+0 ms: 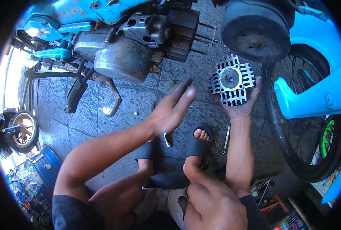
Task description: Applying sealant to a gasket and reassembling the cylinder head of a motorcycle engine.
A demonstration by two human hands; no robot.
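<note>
A finned metal cylinder head (241,77) sits in my right hand (237,109), its round inner recess facing up and its fins spread on all sides. My left hand (174,107) is extended to the left of it, not touching it, with fingers stretched out and dark at the tips. Above my hands is a motorbike engine (122,61) with a round casing and bare studs (205,38) poking out to the right.
A light blue motorbike body (74,11), a dark round housing (251,30), a spoked front wheel (277,134) and blue fender (312,103) surround me. A spanner (226,140) lies on the tiled floor (78,130). Another wheel (23,128) and a blue drum (46,168) stand left.
</note>
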